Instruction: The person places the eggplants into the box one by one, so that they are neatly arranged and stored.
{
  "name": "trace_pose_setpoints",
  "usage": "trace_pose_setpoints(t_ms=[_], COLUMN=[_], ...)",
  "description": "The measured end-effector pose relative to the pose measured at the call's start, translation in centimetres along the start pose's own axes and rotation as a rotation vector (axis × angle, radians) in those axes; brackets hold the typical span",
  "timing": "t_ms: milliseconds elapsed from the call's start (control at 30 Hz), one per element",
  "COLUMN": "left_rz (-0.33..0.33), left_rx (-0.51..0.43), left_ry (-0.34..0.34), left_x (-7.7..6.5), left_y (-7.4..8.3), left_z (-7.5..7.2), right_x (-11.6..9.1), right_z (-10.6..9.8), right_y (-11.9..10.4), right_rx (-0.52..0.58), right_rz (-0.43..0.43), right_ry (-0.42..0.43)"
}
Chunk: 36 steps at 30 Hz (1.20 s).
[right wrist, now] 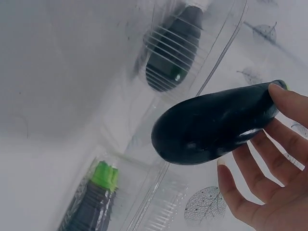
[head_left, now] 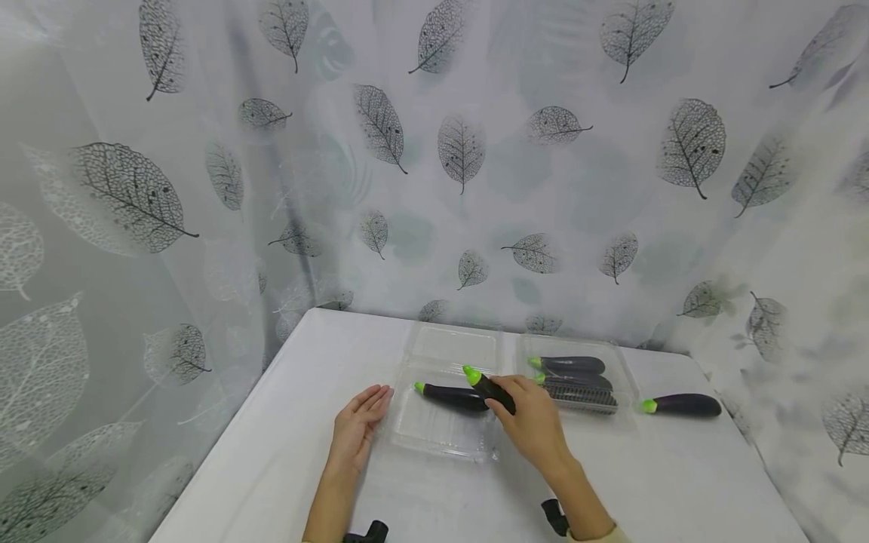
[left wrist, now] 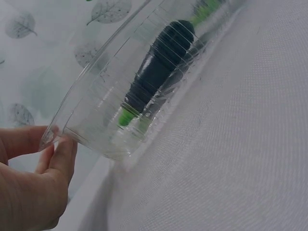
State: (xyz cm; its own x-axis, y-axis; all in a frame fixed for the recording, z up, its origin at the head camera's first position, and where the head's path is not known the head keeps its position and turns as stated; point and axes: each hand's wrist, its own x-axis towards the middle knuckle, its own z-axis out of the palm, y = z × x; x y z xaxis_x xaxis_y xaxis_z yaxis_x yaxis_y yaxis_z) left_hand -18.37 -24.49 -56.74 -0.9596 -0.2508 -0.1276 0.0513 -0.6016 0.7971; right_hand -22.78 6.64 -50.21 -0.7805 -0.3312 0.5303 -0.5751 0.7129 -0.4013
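My right hand [head_left: 532, 426] holds a dark purple eggplant [head_left: 494, 392] with a bright green stem end, raised over the right side of an open clear plastic box [head_left: 437, 434]. In the right wrist view, the thumb and fingers grip this eggplant [right wrist: 211, 127] near its stem end. Inside the box lies another eggplant [head_left: 448, 396], its green tip towards the left. At the box's left side is my left hand [head_left: 356, 430]. The left wrist view shows thumb and fingers of that hand [left wrist: 41, 175] pinching the clear rim.
To the right, a second clear box [head_left: 631, 381] contains eggplants [head_left: 573, 365], partly behind its ribbed wall. A loose eggplant [head_left: 687, 405] lies near the right edge of the white table [head_left: 679, 467]. Leaf-printed curtains [head_left: 434, 188] hang behind and at both sides.
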Motion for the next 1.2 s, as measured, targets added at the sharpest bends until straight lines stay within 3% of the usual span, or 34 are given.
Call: trace_pose_setpoints(t_ms=[333,1200], left_rz=[0.01,0.006], left_rx=[0.009,0.021], left_ry=[0.008,0.018], left_x=[0.1,0.1], left_y=[-0.1,-0.1], left_z=[-0.1,0.1], right_x=[0.5,1.2], right_z=[0.9,3.8], right_y=[-0.7,-2.2], right_rx=[-0.005,0.035], right_rz=[-0.048,-0.047], right_ry=[0.038,-0.031])
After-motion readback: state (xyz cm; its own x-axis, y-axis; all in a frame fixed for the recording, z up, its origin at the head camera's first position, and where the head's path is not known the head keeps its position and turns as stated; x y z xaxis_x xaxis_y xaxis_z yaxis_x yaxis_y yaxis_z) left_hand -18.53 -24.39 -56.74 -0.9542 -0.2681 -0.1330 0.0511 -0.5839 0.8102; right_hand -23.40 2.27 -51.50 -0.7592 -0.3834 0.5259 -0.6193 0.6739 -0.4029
